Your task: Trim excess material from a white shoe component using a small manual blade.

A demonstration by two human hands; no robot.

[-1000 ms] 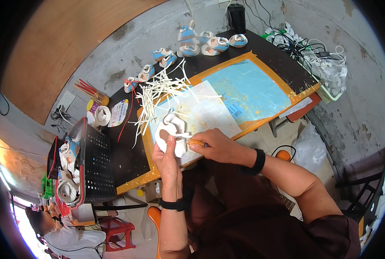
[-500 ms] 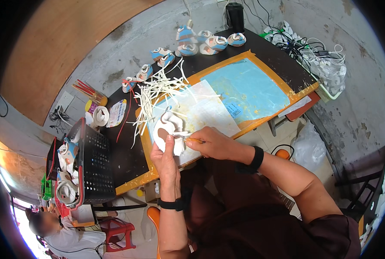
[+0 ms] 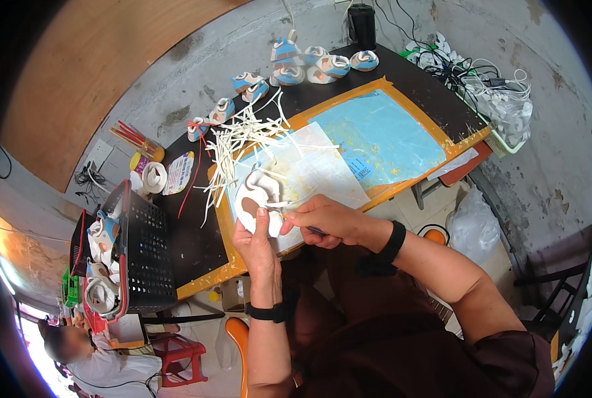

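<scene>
My left hand (image 3: 259, 240) holds up a small white shoe upper (image 3: 256, 199) over the near edge of the work board (image 3: 402, 179). My right hand (image 3: 322, 219) is closed around a thin brush-like tool whose tip touches the shoe upper; the tool is mostly hidden by my fingers. A loose pile of white strips (image 3: 239, 142) lies on the board just beyond my hands, next to a sheet of white paper (image 3: 316, 172).
Several small blue-and-white shoes (image 3: 319, 63) stand along the table's far edge. A black basket (image 3: 140, 252) with more shoe pieces stands at the left. A tape roll (image 3: 154, 178), cables and a bag (image 3: 502, 99) lie about. Another person sits at lower left.
My hands and the shoe upper have barely shifted; the right hand's tool stays against the piece.
</scene>
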